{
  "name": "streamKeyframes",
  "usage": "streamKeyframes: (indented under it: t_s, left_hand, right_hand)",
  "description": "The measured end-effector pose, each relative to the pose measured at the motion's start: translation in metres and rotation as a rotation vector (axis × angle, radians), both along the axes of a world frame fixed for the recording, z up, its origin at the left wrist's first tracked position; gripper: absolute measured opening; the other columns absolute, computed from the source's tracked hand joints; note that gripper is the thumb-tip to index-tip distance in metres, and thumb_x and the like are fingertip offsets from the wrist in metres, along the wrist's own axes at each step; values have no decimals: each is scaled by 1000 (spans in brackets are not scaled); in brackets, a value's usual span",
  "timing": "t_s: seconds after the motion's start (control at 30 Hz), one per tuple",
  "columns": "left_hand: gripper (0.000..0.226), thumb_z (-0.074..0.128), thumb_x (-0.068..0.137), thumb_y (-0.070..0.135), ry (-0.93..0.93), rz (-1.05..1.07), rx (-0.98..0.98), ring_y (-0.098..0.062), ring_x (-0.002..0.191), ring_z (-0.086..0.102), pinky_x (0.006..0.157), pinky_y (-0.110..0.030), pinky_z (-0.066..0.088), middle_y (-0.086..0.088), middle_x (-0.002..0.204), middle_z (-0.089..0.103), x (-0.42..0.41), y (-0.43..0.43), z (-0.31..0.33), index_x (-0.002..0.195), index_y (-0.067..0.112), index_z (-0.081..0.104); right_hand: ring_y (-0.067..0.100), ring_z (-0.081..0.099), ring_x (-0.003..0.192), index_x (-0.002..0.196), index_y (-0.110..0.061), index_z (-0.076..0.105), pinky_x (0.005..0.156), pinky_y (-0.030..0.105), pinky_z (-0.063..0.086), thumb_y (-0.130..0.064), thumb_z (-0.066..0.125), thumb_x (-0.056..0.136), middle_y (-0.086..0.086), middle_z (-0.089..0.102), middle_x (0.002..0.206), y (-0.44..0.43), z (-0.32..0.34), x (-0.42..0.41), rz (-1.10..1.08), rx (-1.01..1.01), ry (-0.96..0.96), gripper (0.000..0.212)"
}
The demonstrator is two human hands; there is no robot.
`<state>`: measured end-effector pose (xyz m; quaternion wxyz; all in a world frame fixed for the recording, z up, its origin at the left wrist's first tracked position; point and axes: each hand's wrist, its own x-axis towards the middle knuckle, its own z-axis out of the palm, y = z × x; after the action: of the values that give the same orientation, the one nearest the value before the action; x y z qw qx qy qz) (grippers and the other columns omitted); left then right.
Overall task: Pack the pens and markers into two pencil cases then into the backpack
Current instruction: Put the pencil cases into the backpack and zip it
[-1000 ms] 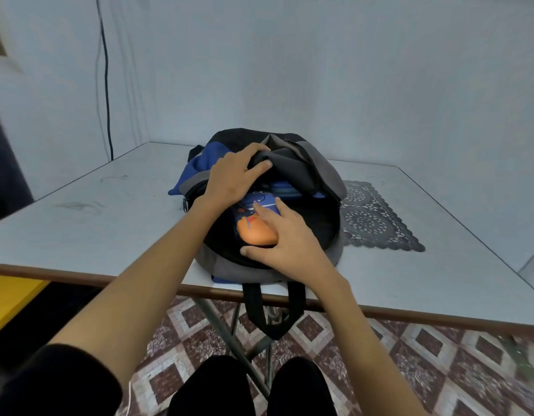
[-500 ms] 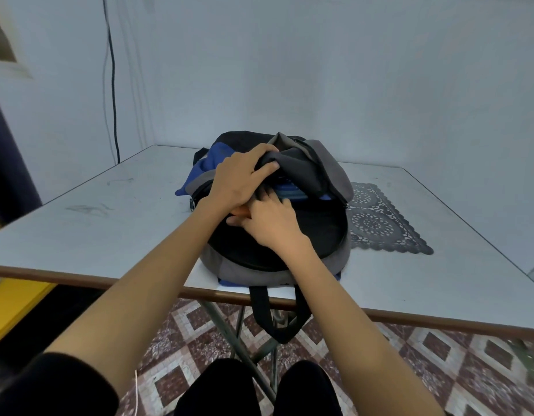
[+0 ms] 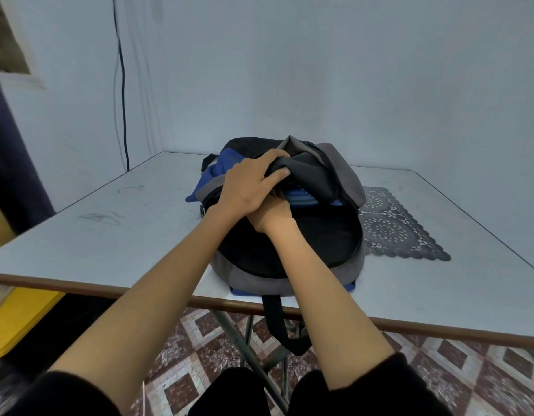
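black, grey and blue fabric backpack (image 3: 304,241) lies on the white table (image 3: 109,235) by the near edge, right beside a dark lace mat (image 3: 392,229). Left hand (image 3: 247,187) grips its flap, lifted; right hand (image 3: 271,216) is tucked inside the opening, fingers hidden, so can't tell its grip.

backpack (image 3: 259,280) opening: flap (image 3: 313,175) overhangs far half | right: doily (image 3: 392,226) | left: table (image 3: 109,235) free

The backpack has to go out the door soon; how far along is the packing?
Done, apparently: no pens, markers or cases show on the table. In hand: the left hand holds up the flap of the backpack while the right hand reaches inside, fingers hidden, so what it holds cannot be told. Left: pull the hand out and close the open backpack.
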<state>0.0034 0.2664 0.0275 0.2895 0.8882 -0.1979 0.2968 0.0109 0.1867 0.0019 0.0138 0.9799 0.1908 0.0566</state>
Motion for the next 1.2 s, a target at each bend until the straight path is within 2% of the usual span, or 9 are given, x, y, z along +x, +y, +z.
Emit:
streamKeyframes:
  t_s: [0.37, 0.6, 0.8, 0.97, 1.2]
  left_hand:
    - [44, 38, 93, 52, 15, -15, 6, -14, 88, 63, 84, -46, 52, 11, 95, 65, -1, 1, 1, 130, 33, 52]
    - [44, 39, 94, 49, 29, -21, 14, -13, 87, 61, 86, -47, 50, 14, 91, 60, -3, 2, 3, 131, 31, 53]
    - [48, 36, 92, 53, 19, -24, 29, -15, 87, 63, 84, -47, 51, 13, 91, 61, -4, 2, 2, 131, 31, 53]
    - [56, 30, 89, 59, 11, -22, 35, -16, 87, 64, 84, -46, 51, 5, 97, 69, -5, 2, 0, 132, 31, 52]
    - [56, 31, 89, 60, 27, -27, 53, -15, 87, 64, 82, -45, 52, 4, 98, 70, -6, 5, -4, 133, 32, 51]
  right_hand:
    - [36, 19, 143, 152, -5, 9, 117, 46, 17, -28, 40, 100, 20, 15, 157, 11, 0, 12, -76, -38, -93, 65]
    - [39, 16, 143, 152, -5, 4, 118, 50, 16, -30, 39, 100, 21, 9, 158, 13, 1, 18, -97, -38, -104, 67]
    - [38, 19, 142, 150, -4, 8, 116, 47, 15, -29, 36, 101, 22, 12, 156, 11, 2, 17, -119, -59, -121, 61]
    - [38, 17, 142, 148, -3, 7, 117, 48, 13, -26, 34, 101, 23, 9, 156, 16, -1, 17, -175, -18, -167, 58]
    - [36, 14, 144, 152, -8, 5, 117, 48, 13, -28, 36, 102, 19, 8, 159, 7, -4, 21, -66, -2, -125, 63]
